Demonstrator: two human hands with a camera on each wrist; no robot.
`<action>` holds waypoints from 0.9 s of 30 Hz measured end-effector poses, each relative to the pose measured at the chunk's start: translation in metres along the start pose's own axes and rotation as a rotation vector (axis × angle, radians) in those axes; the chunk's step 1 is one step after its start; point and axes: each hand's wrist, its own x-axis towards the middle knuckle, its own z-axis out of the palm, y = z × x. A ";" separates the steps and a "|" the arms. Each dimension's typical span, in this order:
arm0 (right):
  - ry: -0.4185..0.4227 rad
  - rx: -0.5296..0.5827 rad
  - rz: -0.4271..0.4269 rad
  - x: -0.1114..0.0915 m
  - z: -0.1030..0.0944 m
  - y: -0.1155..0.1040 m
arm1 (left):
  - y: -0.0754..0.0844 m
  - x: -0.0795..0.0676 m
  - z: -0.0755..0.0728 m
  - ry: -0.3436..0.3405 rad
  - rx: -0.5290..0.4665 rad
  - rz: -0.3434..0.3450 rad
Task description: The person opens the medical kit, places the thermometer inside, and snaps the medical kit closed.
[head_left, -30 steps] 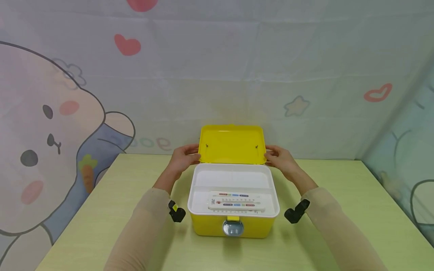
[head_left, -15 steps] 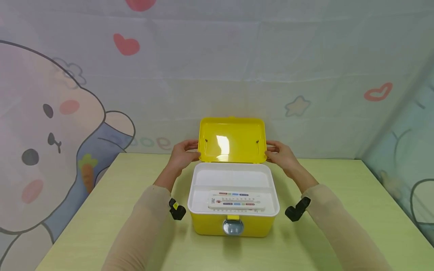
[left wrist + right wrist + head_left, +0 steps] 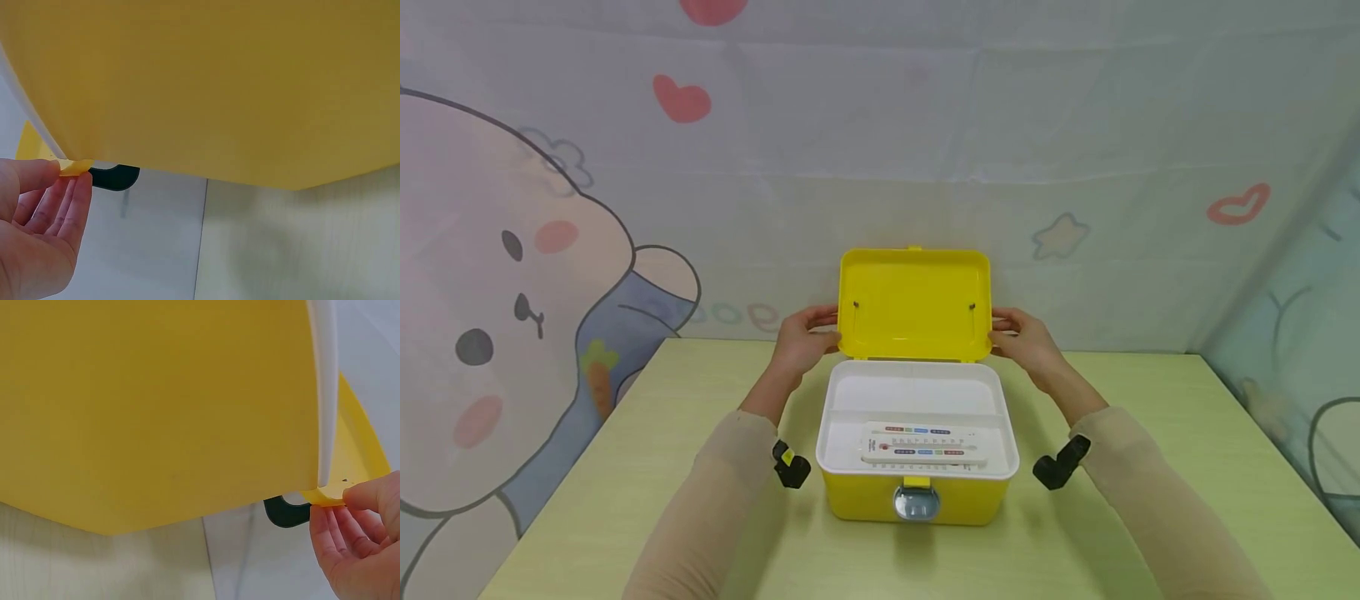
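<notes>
A yellow storage box (image 3: 958, 504) with a clear latch (image 3: 916, 503) stands on the table, its yellow lid (image 3: 915, 300) raised at the back. My left hand (image 3: 801, 342) pinches the lid's left edge near the hinge. The opposite edge is pinched by my right hand (image 3: 1028, 342). Both wrist views show thumb above and fingers below the lid rim, beside a dark green handle (image 3: 119, 180). Inside the box, a white tray (image 3: 917, 387) holds flat white thermometers (image 3: 922, 452) with coloured scales, one overlapping another.
A pale wooden table (image 3: 1150, 467) lies under the box. Close behind the lid hangs a printed cloth (image 3: 880, 125) with hearts and a cartoon animal. Black wrist devices (image 3: 792, 465) sit at both cuffs, either side of the box.
The lid has tilted up from lying further back to standing more upright, with both hands on its edges rising slightly. The box and thermometers stay put.
</notes>
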 end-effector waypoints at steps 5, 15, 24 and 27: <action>0.029 0.005 -0.018 -0.003 0.000 -0.004 | 0.003 -0.001 0.000 0.023 0.000 0.021; 0.041 -0.015 -0.016 -0.010 -0.003 -0.011 | 0.008 -0.004 -0.002 0.028 0.004 0.049; 0.053 -0.024 -0.042 -0.016 -0.003 -0.015 | 0.015 -0.012 -0.002 0.053 0.049 0.097; 0.066 -0.030 -0.051 -0.018 -0.003 -0.017 | 0.017 -0.015 -0.002 0.064 0.055 0.108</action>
